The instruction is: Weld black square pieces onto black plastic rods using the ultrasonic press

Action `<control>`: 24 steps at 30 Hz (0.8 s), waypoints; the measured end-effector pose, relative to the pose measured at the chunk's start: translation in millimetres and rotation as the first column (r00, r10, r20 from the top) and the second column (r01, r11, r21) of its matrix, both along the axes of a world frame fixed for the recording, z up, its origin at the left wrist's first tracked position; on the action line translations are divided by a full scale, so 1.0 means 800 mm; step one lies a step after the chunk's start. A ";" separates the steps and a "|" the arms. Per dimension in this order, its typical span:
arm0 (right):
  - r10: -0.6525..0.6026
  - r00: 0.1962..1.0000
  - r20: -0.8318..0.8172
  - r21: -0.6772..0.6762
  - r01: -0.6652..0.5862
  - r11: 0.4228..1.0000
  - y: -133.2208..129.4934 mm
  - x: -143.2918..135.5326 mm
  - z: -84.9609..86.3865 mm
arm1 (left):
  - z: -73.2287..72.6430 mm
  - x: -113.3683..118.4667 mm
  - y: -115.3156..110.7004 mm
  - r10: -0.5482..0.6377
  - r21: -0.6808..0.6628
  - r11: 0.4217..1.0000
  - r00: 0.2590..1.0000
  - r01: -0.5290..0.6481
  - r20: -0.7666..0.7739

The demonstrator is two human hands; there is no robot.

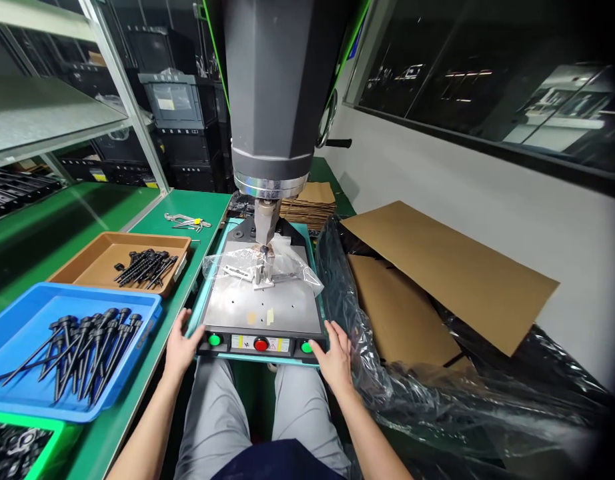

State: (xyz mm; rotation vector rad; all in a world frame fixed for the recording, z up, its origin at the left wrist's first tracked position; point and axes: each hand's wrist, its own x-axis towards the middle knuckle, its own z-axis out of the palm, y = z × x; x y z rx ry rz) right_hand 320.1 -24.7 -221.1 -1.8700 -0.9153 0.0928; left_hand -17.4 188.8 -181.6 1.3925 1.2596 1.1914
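My left hand (182, 342) rests at the left front corner of the machine base (217, 347), fingers apart, beside a green button (214, 340). At the right front corner my right hand (336, 353) is spread too, its thumb at the other green button (306, 347). Between them sits a red button (261, 344). On the metal plate (247, 313) stands a small fixture (263, 273) with a dark part upright in it and clear plastic film (297, 263) around it. The machine's metal horn (265, 220) is directly above; whether it touches the part I cannot tell.
To the left, a blue tray (150, 313) and a brown tray (97, 250) hold black rod-like parts. A green bin (62, 433) is at lower left. Metal tools (187, 221) lie behind the trays. Cardboard sheets (457, 273) and black plastic wrap (357, 320) crowd the right side.
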 end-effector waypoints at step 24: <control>0.086 0.992 -0.093 -0.257 -0.107 0.960 -0.007 -0.018 -0.030 | -0.055 -0.003 -0.024 -0.170 0.039 0.980 0.928 0.194 -0.331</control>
